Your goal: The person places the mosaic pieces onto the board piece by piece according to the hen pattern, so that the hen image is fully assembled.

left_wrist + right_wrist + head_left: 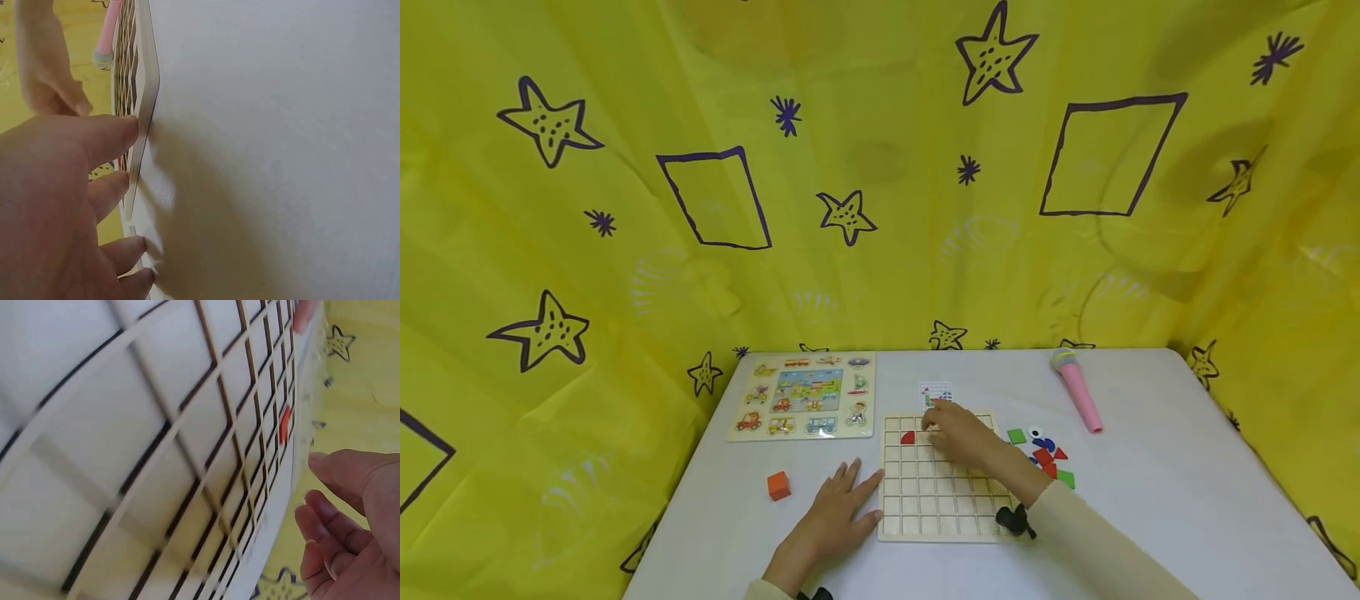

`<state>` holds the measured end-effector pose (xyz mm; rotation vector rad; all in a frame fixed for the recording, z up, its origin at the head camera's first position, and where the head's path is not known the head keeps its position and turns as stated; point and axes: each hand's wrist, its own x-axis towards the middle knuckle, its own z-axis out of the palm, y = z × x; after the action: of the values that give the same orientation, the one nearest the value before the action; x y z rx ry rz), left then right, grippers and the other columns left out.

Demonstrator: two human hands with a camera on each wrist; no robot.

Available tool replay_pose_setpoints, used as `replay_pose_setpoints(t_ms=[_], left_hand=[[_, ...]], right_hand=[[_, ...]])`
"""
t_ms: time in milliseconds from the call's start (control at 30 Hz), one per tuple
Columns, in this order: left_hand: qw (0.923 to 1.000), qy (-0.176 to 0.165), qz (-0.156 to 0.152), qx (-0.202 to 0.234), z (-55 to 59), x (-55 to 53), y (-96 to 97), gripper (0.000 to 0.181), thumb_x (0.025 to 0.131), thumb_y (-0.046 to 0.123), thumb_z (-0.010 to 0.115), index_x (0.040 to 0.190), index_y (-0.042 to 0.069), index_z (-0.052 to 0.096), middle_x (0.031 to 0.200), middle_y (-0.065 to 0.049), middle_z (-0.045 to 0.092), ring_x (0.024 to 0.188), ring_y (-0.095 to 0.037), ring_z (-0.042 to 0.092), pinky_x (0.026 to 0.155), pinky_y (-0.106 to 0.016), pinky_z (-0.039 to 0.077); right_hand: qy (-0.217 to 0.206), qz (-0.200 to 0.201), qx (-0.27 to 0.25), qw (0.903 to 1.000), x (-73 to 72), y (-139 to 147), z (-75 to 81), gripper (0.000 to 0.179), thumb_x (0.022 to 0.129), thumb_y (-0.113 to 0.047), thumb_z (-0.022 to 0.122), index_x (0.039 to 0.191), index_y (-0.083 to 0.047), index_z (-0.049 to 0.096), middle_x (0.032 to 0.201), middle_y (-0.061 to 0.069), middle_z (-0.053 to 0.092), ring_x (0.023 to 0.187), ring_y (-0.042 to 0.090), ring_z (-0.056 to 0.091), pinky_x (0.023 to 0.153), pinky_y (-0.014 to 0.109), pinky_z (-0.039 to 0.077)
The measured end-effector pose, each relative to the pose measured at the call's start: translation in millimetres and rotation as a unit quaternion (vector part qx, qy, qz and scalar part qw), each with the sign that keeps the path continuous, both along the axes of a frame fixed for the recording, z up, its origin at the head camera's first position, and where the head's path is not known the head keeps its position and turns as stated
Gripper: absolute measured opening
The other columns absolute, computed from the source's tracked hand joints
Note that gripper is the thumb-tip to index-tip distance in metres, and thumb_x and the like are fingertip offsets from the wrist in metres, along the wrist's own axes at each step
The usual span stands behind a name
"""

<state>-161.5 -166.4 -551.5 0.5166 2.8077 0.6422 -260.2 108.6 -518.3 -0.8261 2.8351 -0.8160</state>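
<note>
A light wooden grid board (920, 527) lies on the table, with a red quarter-circle piece (908, 437) in one of its upper left squares. My left hand (838, 510) is spread flat at the board's left side, and its thumb and a fingertip touch the edge in the left wrist view. Over the upper part of the grid hovers my right hand (958, 433), its fingers loosely bent. In the right wrist view, thumb (350, 472) and fingers stand apart, with nothing visible between them. A small printed card (936, 392) lies just beyond the board, partly behind the right hand.
Several red, green, blue and white pieces (1043, 457) lie right of the board. A pink toy microphone (1081, 396) is at the back right. At the back left lies a vehicle picture puzzle (808, 390); an orange cube (778, 485) sits nearer. A yellow patterned curtain (880, 275) surrounds the table.
</note>
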Motion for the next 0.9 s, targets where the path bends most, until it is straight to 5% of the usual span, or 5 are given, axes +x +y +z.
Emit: replay_pose_setpoints(t_ms=[167, 467, 700, 900], left_hand=[[1.0, 0.005, -0.005, 0.0, -1.7, 0.5, 0.3, 0.062, 0.103, 0.046, 0.062, 0.16, 0.025, 0.049, 0.17, -0.021, 0.032, 0.158, -0.048, 0.025, 0.124, -0.069, 0.025], [0.9998, 0.015, -0.01, 0.004, 0.7, 0.6, -0.3, 0.061, 0.104, 0.043, 0.062, 0.159, 0.022, 0.049, 0.169, -0.023, 0.032, 0.157, -0.05, 0.026, 0.123, -0.071, 0.026], [0.9999, 0.008, -0.01, 0.005, 0.2, 0.8, -0.7, 0.061, 0.104, 0.044, 0.061, 0.16, 0.022, 0.049, 0.17, -0.023, 0.031, 0.158, -0.05, 0.024, 0.125, -0.069, 0.024], [1.0, 0.003, -0.006, 0.004, -0.5, 1.5, -0.4, 0.061, 0.104, 0.044, 0.062, 0.16, 0.023, 0.049, 0.17, -0.023, 0.031, 0.158, -0.049, 0.024, 0.124, -0.069, 0.024]], right_hand=[[-0.028, -0.054, -0.018, 0.998, 7.1, 50.8, 1.7, 0.017, 0.101, -0.008, 0.07, 0.117, -0.003, 0.071, 0.109, 0.009, 0.065, 0.105, 0.03, 0.065, 0.093, 0.05, 0.057], [-0.118, -0.165, -0.044, 0.9781, 16.2, 152.3, 2.7, 0.027, 0.101, -0.01, 0.064, 0.125, 0.001, 0.068, 0.121, 0.02, 0.068, 0.102, 0.031, 0.066, 0.086, 0.046, 0.063], [-0.166, -0.186, -0.038, 0.9676, 25.8, 194.0, -11.5, 0.031, 0.098, -0.007, 0.065, 0.128, 0.001, 0.065, 0.106, 0.015, 0.063, 0.096, 0.029, 0.058, 0.083, 0.041, 0.058], [-0.157, -0.181, -0.047, 0.9698, 29.9, 199.3, -20.4, 0.031, 0.098, -0.008, 0.068, 0.128, -0.001, 0.066, 0.108, 0.012, 0.063, 0.1, 0.028, 0.057, 0.087, 0.042, 0.058]])
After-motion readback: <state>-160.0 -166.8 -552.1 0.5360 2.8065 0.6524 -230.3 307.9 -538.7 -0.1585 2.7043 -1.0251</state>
